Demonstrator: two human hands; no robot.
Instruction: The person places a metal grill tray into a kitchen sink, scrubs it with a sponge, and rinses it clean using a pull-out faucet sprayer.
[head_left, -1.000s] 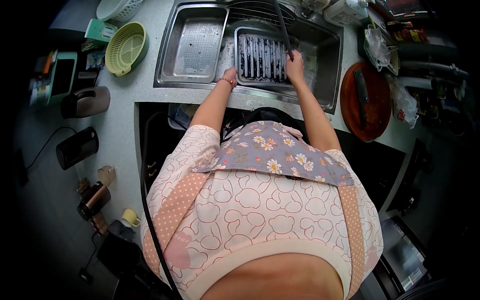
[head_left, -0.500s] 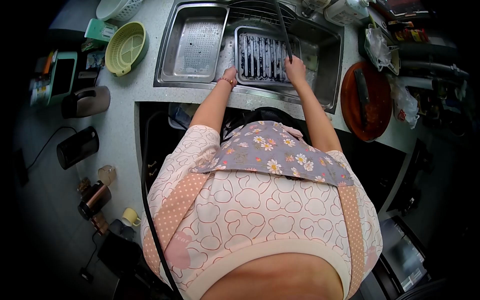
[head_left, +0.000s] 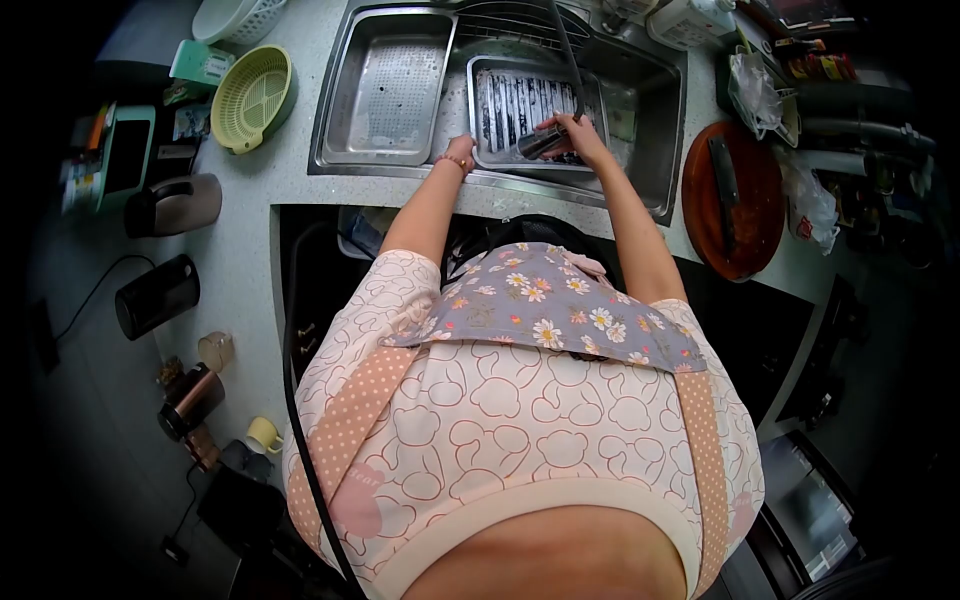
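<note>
A metal tray [head_left: 515,95] with a ribbed, wet, dark-streaked bottom lies tilted in the sink [head_left: 650,150]. At its near left corner, my left hand [head_left: 461,150] is closed round the rim, the fingertips partly hidden. My right hand [head_left: 578,138] grips a pull-out faucet sprayer [head_left: 541,142] over the tray's near right part, its head pointing left. From the sprayer a dark hose [head_left: 566,50] runs up toward the back of the sink. To the left, a perforated metal tray [head_left: 385,95] sits in the sink with water drops on it.
A green colander [head_left: 252,98] stands on the left counter, near a grey pitcher [head_left: 185,203]. Right of the sink, a knife [head_left: 722,190] lies on a round wooden cutting board [head_left: 755,210]. A wire rack [head_left: 520,25] is at the sink's back.
My right hand has turned, swinging the sprayer head into view, pointing left over the tray. The ribbed tray has shifted very slightly; my left hand stays at its corner.
</note>
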